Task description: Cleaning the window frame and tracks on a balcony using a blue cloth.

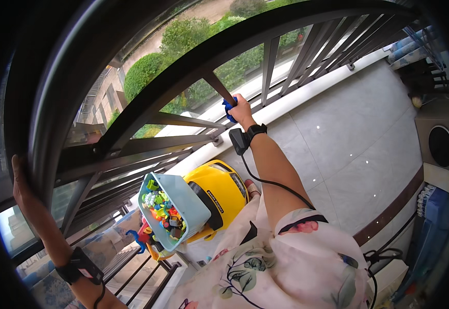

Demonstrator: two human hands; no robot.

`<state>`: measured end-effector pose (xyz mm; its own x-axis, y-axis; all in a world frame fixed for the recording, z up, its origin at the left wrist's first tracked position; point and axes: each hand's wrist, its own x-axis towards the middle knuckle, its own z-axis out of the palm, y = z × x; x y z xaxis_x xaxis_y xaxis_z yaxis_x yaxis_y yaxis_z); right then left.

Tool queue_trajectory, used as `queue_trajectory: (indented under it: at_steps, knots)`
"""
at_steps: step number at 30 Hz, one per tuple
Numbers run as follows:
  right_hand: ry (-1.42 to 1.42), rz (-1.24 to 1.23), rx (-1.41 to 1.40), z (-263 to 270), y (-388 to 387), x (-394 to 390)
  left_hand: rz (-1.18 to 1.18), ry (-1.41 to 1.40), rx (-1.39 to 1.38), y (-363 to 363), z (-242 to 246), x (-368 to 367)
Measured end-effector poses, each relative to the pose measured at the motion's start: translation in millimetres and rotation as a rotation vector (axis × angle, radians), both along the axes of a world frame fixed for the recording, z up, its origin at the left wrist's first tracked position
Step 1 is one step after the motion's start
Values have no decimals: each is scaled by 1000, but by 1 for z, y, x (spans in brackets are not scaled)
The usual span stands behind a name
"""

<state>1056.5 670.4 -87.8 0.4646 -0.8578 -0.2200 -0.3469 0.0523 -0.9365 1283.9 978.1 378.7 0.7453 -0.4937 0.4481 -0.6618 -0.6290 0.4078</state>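
A dark metal railing (193, 58) with upright bars curves across the view beside a window. My right hand (241, 109) grips a crumpled blue cloth (230, 110) wrapped round a railing bar, low down near the white sill (278, 106). At the far left, my left hand (21, 177) rests against a thick dark upright frame (50, 96); its fingers are mostly hidden behind the frame. Each forearm wears a black strapped device with a cable.
A light blue bin of small toys (199, 201) stands on a yellow toy car (224, 185) below the railing. Beyond the grey tiled floor (344, 127), a front-loading appliance (441, 143) and blue fabric (441, 216) are at the right. Shrubs (143, 75) show outside.
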Motion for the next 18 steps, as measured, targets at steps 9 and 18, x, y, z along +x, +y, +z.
queue_trajectory:
  at_steps: [9,18]
  knots:
    - [-214,94,-812,134,-44,-104,55,206,-106,-16,-2,-3]
    - [-357,-141,-449,158,-73,-22,-156,-272,302,27,-12,52]
